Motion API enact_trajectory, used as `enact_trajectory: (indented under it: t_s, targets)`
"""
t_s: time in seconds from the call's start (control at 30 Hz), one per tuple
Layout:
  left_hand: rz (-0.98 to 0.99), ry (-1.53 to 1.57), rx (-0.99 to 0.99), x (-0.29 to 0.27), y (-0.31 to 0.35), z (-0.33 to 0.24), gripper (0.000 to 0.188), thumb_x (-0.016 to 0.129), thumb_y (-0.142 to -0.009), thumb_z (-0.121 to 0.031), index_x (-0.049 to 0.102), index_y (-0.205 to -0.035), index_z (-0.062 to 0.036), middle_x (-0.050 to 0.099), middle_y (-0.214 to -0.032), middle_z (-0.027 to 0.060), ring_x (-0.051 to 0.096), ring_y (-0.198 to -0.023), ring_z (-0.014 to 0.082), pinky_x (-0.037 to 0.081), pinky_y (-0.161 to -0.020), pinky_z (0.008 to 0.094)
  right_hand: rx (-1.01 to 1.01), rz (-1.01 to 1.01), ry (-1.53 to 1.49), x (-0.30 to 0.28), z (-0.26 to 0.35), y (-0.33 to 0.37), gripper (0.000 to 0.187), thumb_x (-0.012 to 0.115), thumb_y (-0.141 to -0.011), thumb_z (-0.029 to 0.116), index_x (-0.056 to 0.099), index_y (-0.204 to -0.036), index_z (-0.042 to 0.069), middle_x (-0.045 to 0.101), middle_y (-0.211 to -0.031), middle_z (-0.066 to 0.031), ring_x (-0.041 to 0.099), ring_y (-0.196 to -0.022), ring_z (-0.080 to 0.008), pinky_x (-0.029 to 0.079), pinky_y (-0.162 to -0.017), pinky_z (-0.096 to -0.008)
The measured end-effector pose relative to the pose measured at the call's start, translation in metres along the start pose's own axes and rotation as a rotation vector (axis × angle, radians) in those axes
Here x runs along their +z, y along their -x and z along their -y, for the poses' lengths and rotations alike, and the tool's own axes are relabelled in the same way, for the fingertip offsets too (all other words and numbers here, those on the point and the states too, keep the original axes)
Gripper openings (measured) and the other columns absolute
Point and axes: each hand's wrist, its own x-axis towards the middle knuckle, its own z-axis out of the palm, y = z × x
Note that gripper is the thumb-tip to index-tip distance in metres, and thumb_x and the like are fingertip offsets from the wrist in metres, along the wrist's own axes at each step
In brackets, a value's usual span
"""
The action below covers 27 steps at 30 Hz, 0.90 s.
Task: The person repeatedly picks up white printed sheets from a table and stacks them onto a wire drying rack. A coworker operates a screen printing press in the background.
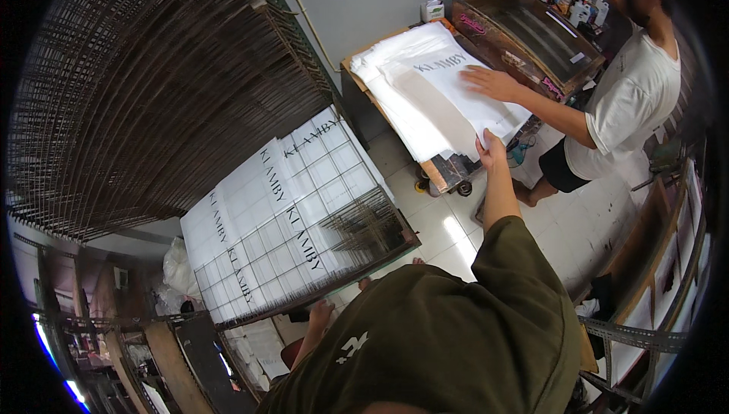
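Observation:
My right hand [490,147] reaches out to the near corner of a white printed sheet [474,91], its fingers closed on the edge. The sheet lies on top of a stack of white sheets [395,110] on a worktable. A co-worker's hand [488,82] rests flat on the same sheet, just beyond mine. My left hand [320,314] hangs low beside the near edge of a wire drying rack [353,255]; its fingers are small and partly hidden, so their hold is unclear. White sheets with dark lettering [258,186] lie on the rack's shelf.
Many raised wire shelves [175,95] tilt up at the left. A co-worker in a white shirt [638,95] stands right of the table, near a dark framed printing screen [539,34]. Tiled floor [448,224] lies between rack and table. Metal-framed shelving [638,330] stands at lower right.

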Motion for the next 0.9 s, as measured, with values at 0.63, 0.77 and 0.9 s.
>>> enact_trajectory:
  t_s: [0.63, 0.77, 0.9]
  targets:
    - [0.142, 0.791, 0.27, -0.015, -0.136, -0.568, 0.029, 0.054, -0.088, -0.03, 0.057, -0.101, -0.004, 0.057, -0.095, 0.0033, 0.05, -0.088, 0.0115, 0.042, -0.076, 0.0272, -0.28, 0.311, 0.099, 0.15, -0.066, 0.271, 0.04, 0.061, -0.084, 0.016, 0.048, -0.116, -0.004, 0.055, -0.111, -0.0132, 0.053, -0.1, -0.0199, 0.044, -0.084, -0.0344]
    - [-0.008, 0.849, 0.556, -0.053, -0.103, -0.589, 0.02, 0.047, -0.088, -0.02, 0.056, -0.095, -0.0033, 0.058, -0.089, 0.002, 0.05, -0.08, 0.0088, 0.041, -0.073, 0.0242, -1.098, 0.62, 0.802, 0.104, -0.093, 0.288, 0.041, 0.063, -0.081, 0.017, 0.05, -0.113, -0.005, 0.057, -0.109, -0.0143, 0.055, -0.097, -0.0228, 0.043, -0.082, -0.0306]
    - [0.189, 1.007, 0.6, -0.137, -0.083, -0.593, 0.014, 0.046, -0.084, -0.019, 0.053, -0.084, -0.0064, 0.054, -0.082, 0.0018, 0.052, -0.078, 0.01, 0.045, -0.071, 0.0264, -0.565, 0.996, 1.215, -0.033, -0.183, 0.196, 0.035, 0.061, -0.081, 0.014, 0.054, -0.111, -0.002, 0.058, -0.109, -0.0144, 0.054, -0.098, -0.0211, 0.044, -0.079, -0.0308]
